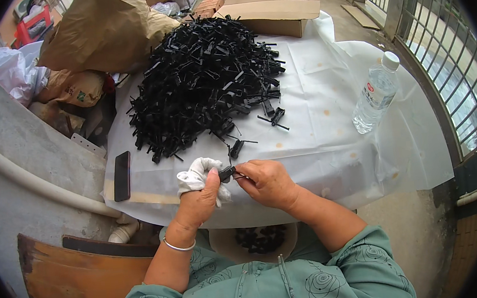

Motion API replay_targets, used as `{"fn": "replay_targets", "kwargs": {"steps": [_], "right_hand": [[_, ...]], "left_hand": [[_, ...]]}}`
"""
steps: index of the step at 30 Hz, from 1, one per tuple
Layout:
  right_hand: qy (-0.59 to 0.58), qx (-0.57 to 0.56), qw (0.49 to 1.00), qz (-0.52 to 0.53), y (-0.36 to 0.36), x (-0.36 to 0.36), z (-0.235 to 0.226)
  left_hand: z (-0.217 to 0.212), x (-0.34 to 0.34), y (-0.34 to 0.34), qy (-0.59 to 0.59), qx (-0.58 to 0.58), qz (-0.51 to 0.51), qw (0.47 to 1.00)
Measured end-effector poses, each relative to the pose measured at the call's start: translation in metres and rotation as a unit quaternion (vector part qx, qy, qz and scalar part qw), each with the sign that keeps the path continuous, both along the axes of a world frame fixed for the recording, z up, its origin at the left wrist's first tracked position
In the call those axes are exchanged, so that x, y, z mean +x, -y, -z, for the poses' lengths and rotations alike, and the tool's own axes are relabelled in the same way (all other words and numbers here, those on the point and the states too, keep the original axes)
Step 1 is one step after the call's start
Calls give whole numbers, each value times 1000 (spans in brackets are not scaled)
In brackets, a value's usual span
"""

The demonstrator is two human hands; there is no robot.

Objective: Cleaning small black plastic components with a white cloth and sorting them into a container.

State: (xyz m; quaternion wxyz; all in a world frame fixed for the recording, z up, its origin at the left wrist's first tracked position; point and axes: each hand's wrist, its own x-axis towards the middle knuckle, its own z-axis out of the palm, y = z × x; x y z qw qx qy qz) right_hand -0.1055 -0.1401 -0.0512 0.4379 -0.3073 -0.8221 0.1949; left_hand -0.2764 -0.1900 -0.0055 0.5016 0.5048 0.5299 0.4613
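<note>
At the near edge of the table, above a wrinkled, translucent white plastic sheet (330, 161), I see both hands meeting on one small black plastic piece (226, 174). It sits between them, in front of a broad, tangled heap of thin-armed black plastic parts (204, 84) and just beside a loose black part with a slender arm (237, 148).

The left hand (199, 202) grasps the piece's body, thumb on top. Bunched white cloth (194, 178), perhaps a glove, lies about its fingers; whether worn or merely held, I cannot tell. The bare right hand (269, 185) pinches at the piece's other end, though exactly what its fingertips hold is too small for me to make out.

To do this well, I would let the left hand act as the vice, steady and close to the joint, and leave the fine work to the right, with short, straight moves. Those thin arms look easy to bend or snap, so I would put no sideways force on them. I would also work clear of the loose part, where arms could snag.
</note>
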Motion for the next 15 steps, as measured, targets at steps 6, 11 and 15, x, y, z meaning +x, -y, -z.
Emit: {"fn": "replay_targets", "kwargs": {"steps": [6, 11, 15], "right_hand": [[-79, -429, 890, -131, 5, 3, -20], [-77, -461, 852, -236, 14, -3, -17], [-55, -310, 923, -222, 15, 2, -20]], "left_hand": [[-4, 6, 16, 106, 109, -1, 988], [9, 8, 16, -5, 139, -9, 990], [9, 11, 14, 19, 104, -12, 994]]}}
